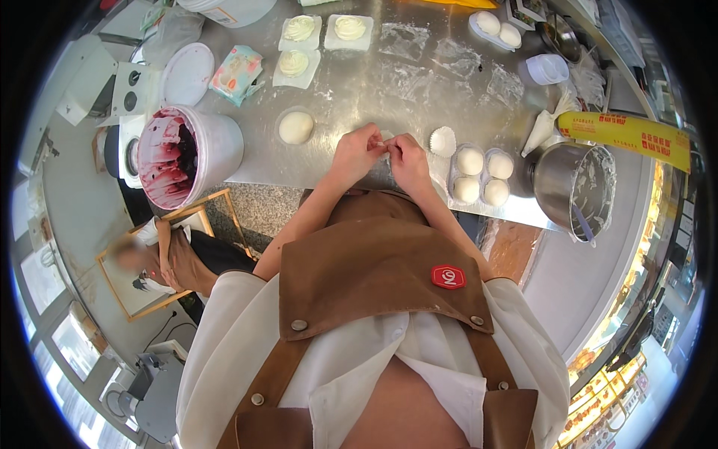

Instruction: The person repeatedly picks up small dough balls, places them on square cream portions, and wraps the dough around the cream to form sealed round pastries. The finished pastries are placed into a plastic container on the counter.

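Note:
My left hand and my right hand meet over the near edge of the steel table, fingertips pinched together. Something small, thin and whitish shows between them, too little of it to name. Just right of my right hand stands a white fluted paper cup. Beyond it, several round white dough balls sit in clear plastic trays. To the left of my hands, a single white ball rests on a small round base. Farther back, piped cream swirls lie on pale square wrappers.
At left stands a white bucket smeared inside with dark red filling, near its lid and a tissue pack. On the right are a steel mixing bowl, a piping bag and a yellow roll. Another person is at left.

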`<state>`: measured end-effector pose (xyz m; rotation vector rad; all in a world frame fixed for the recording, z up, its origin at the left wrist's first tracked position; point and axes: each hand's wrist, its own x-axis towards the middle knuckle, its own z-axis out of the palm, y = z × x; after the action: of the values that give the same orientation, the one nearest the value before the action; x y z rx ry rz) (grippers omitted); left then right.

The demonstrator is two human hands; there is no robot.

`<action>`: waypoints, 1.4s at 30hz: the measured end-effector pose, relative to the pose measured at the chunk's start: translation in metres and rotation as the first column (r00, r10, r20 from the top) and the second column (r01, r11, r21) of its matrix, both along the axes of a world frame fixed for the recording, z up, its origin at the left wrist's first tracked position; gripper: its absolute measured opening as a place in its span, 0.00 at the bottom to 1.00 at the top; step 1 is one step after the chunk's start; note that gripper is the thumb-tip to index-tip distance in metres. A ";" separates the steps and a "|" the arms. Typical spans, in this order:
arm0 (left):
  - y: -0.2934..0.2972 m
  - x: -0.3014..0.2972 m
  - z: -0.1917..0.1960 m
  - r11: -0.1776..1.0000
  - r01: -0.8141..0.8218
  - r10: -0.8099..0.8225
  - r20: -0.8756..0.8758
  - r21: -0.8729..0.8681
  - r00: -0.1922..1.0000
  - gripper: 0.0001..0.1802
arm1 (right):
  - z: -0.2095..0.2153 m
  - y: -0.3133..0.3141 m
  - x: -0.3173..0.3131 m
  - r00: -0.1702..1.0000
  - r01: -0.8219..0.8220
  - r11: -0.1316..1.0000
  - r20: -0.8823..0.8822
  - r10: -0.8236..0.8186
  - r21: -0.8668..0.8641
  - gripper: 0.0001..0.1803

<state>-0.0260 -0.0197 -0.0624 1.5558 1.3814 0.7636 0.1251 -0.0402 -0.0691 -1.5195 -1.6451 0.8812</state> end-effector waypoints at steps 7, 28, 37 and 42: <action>-0.001 0.002 0.005 0.999 -0.021 0.023 -0.088 0.030 0.996 0.03 | 0.005 -0.011 0.024 0.984 0.175 0.970 0.052 -0.169 -0.166 0.04; -0.002 0.001 0.007 1.000 -0.028 0.027 -0.075 -0.001 0.997 0.04 | -0.012 -0.001 0.068 0.770 0.125 0.972 0.598 -0.223 0.200 0.06; -0.002 0.000 0.001 1.000 -0.017 0.018 -0.092 0.012 0.996 0.04 | -0.008 0.000 0.066 0.860 0.225 0.962 0.433 -0.271 0.155 0.11; -0.001 0.001 0.004 1.000 -0.022 0.021 -0.087 -0.010 0.996 0.03 | -0.006 -0.001 0.065 0.876 0.275 0.957 0.385 -0.289 0.093 0.15</action>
<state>-0.0254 -0.0210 -0.0583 1.5838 1.4655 0.7076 0.1906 -0.0408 -0.0755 -1.9477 -1.6369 0.3987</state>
